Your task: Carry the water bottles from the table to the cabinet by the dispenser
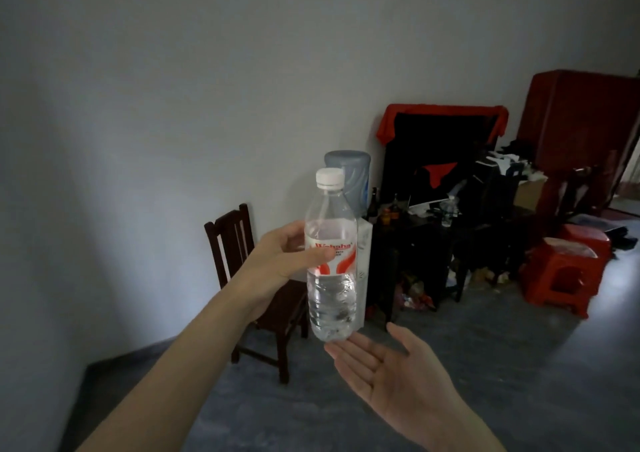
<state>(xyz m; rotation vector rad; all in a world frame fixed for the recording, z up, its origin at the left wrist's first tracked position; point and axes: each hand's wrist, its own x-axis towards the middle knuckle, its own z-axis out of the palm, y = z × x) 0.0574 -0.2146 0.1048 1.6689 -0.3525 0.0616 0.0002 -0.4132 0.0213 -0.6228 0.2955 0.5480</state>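
Observation:
My left hand (277, 261) grips a clear water bottle (330, 278) with a white cap and a red-and-white label, held upright at chest height. Beneath the bottle's base my right hand (384, 368) lies palm up with straight fingers, the fingertips just under or touching the base. Behind the bottle stands the white water dispenser (363, 243) with a blue jug (353, 174) on top. Right of it is a dark cabinet (415, 243) with a second water bottle (448, 209) and several small bottles on its top.
A dark wooden chair (235, 243) stands against the wall left of the dispenser. Red plastic stools (564, 271) sit on the floor at right. A tall red wardrobe (581, 119) and a black screen draped in red cloth (443, 153) fill the far right.

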